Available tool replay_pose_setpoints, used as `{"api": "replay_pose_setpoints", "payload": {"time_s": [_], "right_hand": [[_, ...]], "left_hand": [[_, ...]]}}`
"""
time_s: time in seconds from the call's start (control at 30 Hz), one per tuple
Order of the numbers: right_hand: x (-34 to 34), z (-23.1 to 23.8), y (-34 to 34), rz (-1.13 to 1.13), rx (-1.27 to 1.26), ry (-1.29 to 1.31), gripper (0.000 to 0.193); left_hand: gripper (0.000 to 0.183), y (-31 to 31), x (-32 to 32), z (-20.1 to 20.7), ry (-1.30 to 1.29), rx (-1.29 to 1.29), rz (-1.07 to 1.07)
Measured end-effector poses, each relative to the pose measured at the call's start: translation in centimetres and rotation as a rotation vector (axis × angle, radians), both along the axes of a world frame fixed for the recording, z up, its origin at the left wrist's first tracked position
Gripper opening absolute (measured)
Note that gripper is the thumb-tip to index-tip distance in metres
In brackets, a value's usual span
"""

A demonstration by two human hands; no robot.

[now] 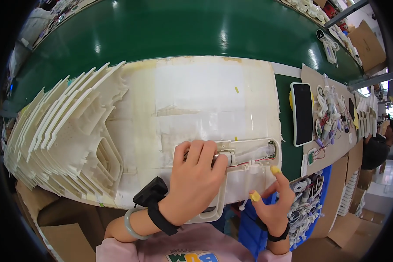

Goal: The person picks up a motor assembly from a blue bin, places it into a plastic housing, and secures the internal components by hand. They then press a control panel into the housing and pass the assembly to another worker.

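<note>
A cream plastic housing half lies at the near edge of the white board, its looped handle toward me. Inside it sit a silver cylindrical part, a clear tapered tube, a thin red wire and a small round circuit board. My left hand curls its fingers over the silver part, mostly hiding it. To the right, my right hand has thumb and forefinger spread, both tipped with yellow covers. A small white plastic fitting lies just beyond those fingertips.
Stacked cream housing shells stand on the left. A white-framed phone and wired parts lie on cardboard at right. Below is a blue bin of parts. A green surface stretches behind; a person is at far right.
</note>
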State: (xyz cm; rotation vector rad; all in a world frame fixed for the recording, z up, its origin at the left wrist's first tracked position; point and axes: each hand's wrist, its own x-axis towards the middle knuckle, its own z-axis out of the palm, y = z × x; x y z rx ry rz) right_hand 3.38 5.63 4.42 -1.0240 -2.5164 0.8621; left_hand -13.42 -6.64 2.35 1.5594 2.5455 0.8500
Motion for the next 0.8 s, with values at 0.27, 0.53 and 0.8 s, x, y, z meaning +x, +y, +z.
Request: {"api": "replay_pose_setpoints", "payload": {"time_s": [0.27,0.53,0.8], "right_hand": [[-3.5,-0.3,-0.6,0.814,0.089,0.152,0.021],[-5.6,1.0,-0.6,0.850,0.134,-0.079,0.028],[-6.4,0.6,-0.4,0.870,0.186,-0.111,0.031]], "left_hand": [[0.044,0.3,-0.1,0.8,0.122,-0.091,0.143],[0.054,-0.4,-0.6,0.3,-0.002,-0.115,0.195],[0.037,-1.9,-1.3,0.5,-0.009,0.068,0.092]]}}
